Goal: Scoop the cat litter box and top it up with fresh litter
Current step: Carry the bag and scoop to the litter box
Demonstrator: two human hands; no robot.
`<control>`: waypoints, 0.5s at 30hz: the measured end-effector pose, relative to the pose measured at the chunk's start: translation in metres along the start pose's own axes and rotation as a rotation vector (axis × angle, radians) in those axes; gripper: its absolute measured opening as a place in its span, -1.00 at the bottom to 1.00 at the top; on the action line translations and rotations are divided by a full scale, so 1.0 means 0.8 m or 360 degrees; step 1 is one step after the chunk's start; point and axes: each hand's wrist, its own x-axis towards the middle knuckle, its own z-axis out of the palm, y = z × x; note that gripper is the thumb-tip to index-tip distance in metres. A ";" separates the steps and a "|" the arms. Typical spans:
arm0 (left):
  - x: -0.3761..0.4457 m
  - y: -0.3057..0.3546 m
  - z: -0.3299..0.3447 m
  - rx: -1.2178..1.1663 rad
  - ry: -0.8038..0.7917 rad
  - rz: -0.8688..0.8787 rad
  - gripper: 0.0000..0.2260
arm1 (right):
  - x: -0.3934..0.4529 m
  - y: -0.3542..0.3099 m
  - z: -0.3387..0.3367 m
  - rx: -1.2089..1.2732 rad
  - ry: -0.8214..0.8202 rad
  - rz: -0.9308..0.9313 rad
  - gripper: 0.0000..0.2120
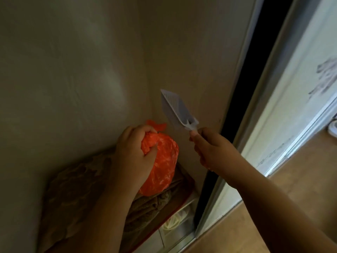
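Left hand [134,152] grips knotted neck of plastic bag [162,165]; bag hangs just right of and below it, over folded towels [145,207] beneath the hand. Right hand [213,148] holds scoop [177,108] by handle, blade up-left of hand. Sliding door frame [235,99] right of right hand.

The bag [162,161] gripped by the left hand [133,152] is thin orange plastic, crinkled and glossy, with pale glints along its creases, while the scoop [176,108] in the right hand [213,150] is pale, matt, hard plastic with a slotted blade. Under the bag lies a brown towel [145,203] of rough, looped cloth beside a cushion [73,194] of patterned woven cloth. The wall [73,70] is smooth with a faint sheen, the door frame [215,189] looks like brushed metal, and the floor [300,170] is smooth, wood-look board.
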 end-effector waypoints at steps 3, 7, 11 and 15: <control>-0.012 0.032 0.007 -0.0036 -0.0031 -0.0026 -0.67 | -0.025 -0.005 -0.025 0.0023 -0.0062 -0.0045 -0.77; -0.027 0.086 0.020 -0.0187 -0.0036 0.0051 -0.72 | -0.064 -0.010 -0.075 0.0087 -0.0010 -0.0125 -0.81; -0.042 0.145 0.040 -0.0290 -0.0032 0.0150 -0.74 | -0.103 -0.012 -0.136 0.0115 0.0073 -0.0129 -0.77; -0.058 0.195 0.067 -0.0318 -0.0034 0.0218 -0.78 | -0.145 -0.003 -0.191 -0.0142 0.0160 -0.0172 -0.76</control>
